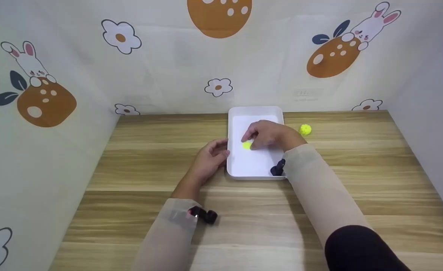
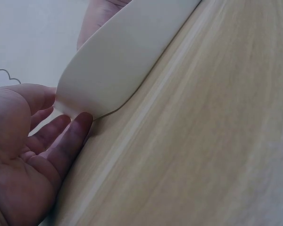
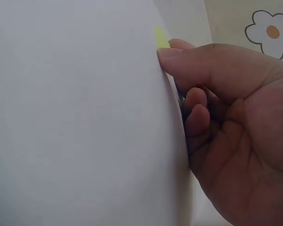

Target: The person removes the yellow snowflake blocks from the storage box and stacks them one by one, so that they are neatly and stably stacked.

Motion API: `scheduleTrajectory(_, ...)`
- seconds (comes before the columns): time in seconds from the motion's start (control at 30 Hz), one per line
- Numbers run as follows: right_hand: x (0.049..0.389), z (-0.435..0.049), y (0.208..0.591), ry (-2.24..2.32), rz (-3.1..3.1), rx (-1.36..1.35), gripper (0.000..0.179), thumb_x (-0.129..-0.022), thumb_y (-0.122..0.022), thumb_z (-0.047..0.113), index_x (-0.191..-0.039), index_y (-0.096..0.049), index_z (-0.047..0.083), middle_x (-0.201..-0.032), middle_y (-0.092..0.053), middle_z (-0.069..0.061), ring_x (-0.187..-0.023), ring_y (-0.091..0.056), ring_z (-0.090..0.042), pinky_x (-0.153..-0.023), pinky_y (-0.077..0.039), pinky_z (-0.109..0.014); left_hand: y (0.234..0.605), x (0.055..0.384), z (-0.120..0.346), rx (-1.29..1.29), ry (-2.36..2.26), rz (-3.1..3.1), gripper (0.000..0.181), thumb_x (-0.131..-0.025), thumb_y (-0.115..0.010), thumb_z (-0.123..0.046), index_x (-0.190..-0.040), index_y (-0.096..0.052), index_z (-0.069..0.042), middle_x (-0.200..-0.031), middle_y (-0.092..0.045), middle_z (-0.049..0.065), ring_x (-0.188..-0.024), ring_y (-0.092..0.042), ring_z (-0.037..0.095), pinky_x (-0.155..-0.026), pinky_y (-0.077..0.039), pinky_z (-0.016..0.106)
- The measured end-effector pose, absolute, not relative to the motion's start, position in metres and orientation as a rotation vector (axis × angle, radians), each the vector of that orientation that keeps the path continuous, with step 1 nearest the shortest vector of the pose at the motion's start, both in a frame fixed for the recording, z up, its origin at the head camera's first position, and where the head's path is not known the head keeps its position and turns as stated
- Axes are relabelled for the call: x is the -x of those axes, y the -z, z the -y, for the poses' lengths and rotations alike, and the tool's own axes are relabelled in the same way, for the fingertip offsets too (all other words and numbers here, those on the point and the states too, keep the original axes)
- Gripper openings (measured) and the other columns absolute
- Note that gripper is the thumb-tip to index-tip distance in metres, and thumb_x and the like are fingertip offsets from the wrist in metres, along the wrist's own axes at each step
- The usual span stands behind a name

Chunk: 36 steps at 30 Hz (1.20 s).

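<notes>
A white shallow rectangular tray lies on the wooden table. Inside it, the right hand pinches a small bright yellow piece between thumb and index finger, low over the tray floor. The right wrist view shows the edge of this yellow piece past the thumb tip; the rest is hidden. At the tray's left side, the left hand rests its thumb and fingertips against the outer wall. Close up, the left hand touches the tray wall with fingers relaxed and not wrapped round it.
A knobbly yellow piece sits on the table right of the tray, beside the right wrist. Behind the tray rises a patterned cloth wall. Each sleeve carries a small black camera, one of them over the tray's near right corner.
</notes>
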State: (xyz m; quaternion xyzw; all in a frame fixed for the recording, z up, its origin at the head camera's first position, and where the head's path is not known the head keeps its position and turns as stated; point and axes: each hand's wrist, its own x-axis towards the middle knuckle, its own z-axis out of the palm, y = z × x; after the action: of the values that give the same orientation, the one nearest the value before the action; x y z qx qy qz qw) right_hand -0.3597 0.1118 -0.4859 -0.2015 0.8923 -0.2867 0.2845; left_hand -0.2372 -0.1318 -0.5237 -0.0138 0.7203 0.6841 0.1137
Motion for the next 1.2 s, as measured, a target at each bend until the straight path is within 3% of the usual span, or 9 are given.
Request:
scheduleTrajectory(0.27,0.3579,-0.1133,0.4884,0.863,-2.351,0.596,0.033,-0.086,-0.081,0.006,-0.113,-0.073,0.022,-0.107,-0.065,-0.002,-0.106,-0.057,-0.022,-0.096,-0.047,-0.035,0.5242,0.2373,0.132,0.038,-2.021,-2.111,0.049,-0.103,-0.07,-0.013,-0.151,-0.059,-0.012,-0.153,-0.061,0.013,-0.138,-0.063,0.027,-0.106,-0.061,0.038)
scheduleTrajectory(0.67,0.3586,-0.1143,0.4886,0.842,-2.371,0.659,0.044,-0.084,-0.082,0.007,-0.121,-0.078,0.029,-0.108,-0.067,0.0,-0.103,-0.058,-0.019,-0.092,-0.049,-0.031,0.5269,0.2388,0.1333,0.043,-1.995,-2.119,0.049,-0.103,-0.071,-0.016,-0.151,-0.059,-0.015,-0.153,-0.061,0.009,-0.136,-0.064,0.025,-0.103,-0.062,0.037)
scheduleTrajectory(1.2,0.3607,-0.1134,0.4881,0.805,-2.391,0.598,0.04,-0.085,-0.086,0.011,-0.117,-0.082,0.036,-0.104,-0.069,0.003,-0.102,-0.058,-0.019,-0.092,-0.048,-0.032,0.5265,0.2398,0.1328,0.056,-2.003,-2.101,0.048,-0.104,-0.07,-0.015,-0.151,-0.059,-0.016,-0.151,-0.062,0.01,-0.138,-0.064,0.026,-0.106,-0.062,0.04)
